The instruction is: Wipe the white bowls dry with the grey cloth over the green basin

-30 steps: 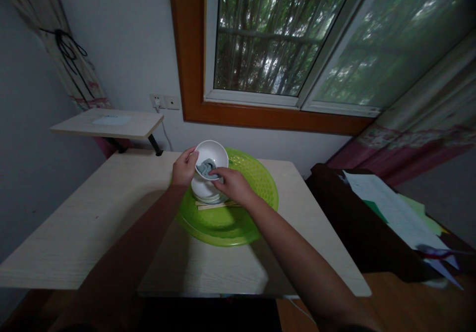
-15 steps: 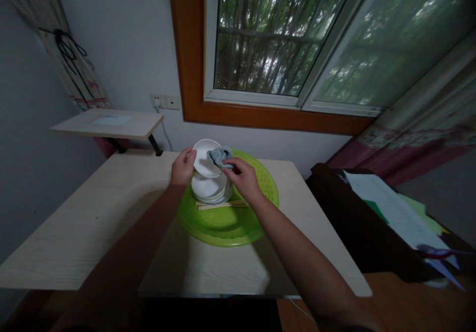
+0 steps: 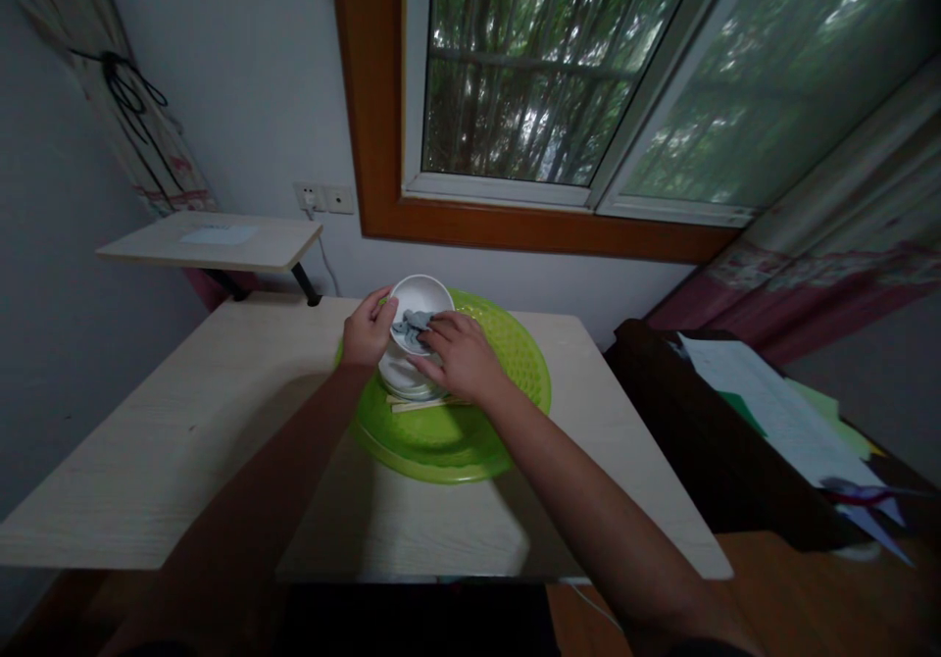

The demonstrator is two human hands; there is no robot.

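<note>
With left hand fingers clamped on the white bowl, press grey cloth evenly; right hand grip unclear

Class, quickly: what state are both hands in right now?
Left hand: closed, holding a white bowl.
Right hand: on the gray cloth inside the bowl; grip cannot be told.

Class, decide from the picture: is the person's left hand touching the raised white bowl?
Touching. The head view shows the left hand gripping the raised white bowl at its rim.
</note>
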